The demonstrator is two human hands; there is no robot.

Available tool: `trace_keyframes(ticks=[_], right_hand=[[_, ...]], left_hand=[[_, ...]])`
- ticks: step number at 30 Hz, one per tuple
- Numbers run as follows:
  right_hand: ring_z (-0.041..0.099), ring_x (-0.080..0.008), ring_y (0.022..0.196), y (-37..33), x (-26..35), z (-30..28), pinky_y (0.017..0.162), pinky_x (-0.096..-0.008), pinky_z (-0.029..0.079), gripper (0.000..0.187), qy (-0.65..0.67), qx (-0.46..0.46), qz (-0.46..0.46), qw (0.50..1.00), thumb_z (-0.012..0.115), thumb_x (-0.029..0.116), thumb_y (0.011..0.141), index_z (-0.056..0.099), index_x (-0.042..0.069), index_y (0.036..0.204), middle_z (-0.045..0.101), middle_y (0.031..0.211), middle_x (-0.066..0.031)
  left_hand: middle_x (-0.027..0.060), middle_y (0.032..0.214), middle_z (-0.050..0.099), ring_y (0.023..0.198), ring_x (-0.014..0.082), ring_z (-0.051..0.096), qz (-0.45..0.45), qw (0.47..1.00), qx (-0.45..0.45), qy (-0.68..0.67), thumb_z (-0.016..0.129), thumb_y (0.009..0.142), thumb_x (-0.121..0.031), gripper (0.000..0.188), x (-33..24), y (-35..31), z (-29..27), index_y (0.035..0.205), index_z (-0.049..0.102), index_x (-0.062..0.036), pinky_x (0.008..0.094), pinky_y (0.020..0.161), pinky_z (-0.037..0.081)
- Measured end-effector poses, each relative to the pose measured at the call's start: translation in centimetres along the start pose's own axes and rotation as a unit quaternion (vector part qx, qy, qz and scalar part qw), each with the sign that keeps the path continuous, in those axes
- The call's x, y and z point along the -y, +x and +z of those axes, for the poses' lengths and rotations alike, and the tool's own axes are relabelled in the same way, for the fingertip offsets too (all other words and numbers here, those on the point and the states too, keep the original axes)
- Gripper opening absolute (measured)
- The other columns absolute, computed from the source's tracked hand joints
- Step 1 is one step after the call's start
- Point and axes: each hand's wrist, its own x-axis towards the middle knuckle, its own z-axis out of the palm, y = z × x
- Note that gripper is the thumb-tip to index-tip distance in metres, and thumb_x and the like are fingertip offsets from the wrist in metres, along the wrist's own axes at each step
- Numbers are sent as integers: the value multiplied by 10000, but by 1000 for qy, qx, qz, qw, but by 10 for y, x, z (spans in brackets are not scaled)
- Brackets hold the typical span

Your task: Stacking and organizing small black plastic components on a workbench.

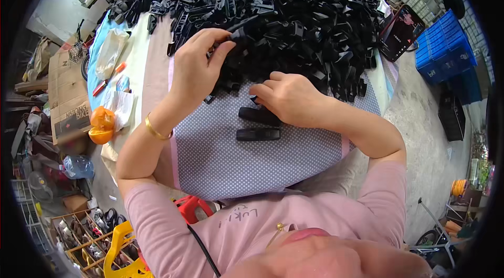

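Left hand (198,62): thumb and forefinger pinching a black plastic clip (239,35) at the near side of the heap
Right hand (293,97): fingers curled in above the middle of the table, a dark bit at the fingertips; whether it is gripped I cannot tell
Dotted cloth (220,168): spread to the table's near edge, carrying an upper black piece (257,116) and a lower black piece (258,135), side by side
Clip heap (299,5): fills the far part of the table
In the way: the right hand, close over the upper black piece's right end
Table's right edge: smartphone (402,33) tilted up beside the heap
Table's left edge: orange fruit (102,120), clear plastic bag (112,53)
Floor, right: blue plastic crate (445,47), black crate (451,115)
Floor, left: cardboard box (68,92), water bottle (79,167), yellow plastic chair (116,252)
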Motion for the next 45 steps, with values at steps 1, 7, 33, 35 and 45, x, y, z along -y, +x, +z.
trace_keyframes(ticks=[1,7,33,35,45], right_hand=[[579,-221,786,-1,0,-1,645,-314,495,184,-6,11,4,1000,680,179,802,628,81,949,609,792,-50],[574,-222,818,-6,-10,-16,658,-321,493,191,-60,20,-1,998,699,165,766,619,56,900,576,799,-58],[584,-229,822,-1,-14,-14,724,-344,485,211,50,-31,-2,998,727,110,718,691,34,911,612,848,-47],[584,-233,814,5,-14,-7,700,-338,509,225,88,-32,-37,995,739,123,705,684,25,900,604,846,-50],[592,-240,802,-1,-9,-17,678,-345,507,252,141,28,-60,988,731,224,744,679,42,912,610,825,-60]], left_hand=[[132,915,664,800,284,648,61,997,-20,29,671,834,-82,164,-4,-4,-2,994,653,-53,362,711,518],[65,774,529,709,228,539,197,952,141,187,677,802,-155,176,-32,-64,7,862,555,-44,332,651,481],[128,786,601,708,298,621,-37,976,215,24,722,715,-31,136,-5,-52,-6,835,686,22,366,628,496],[126,773,605,674,295,621,-36,976,213,16,730,695,-7,147,-8,-50,-2,830,686,30,355,612,494],[121,757,601,683,293,611,14,955,296,3,730,728,-100,134,-17,-43,-11,809,691,-1,374,625,492]])
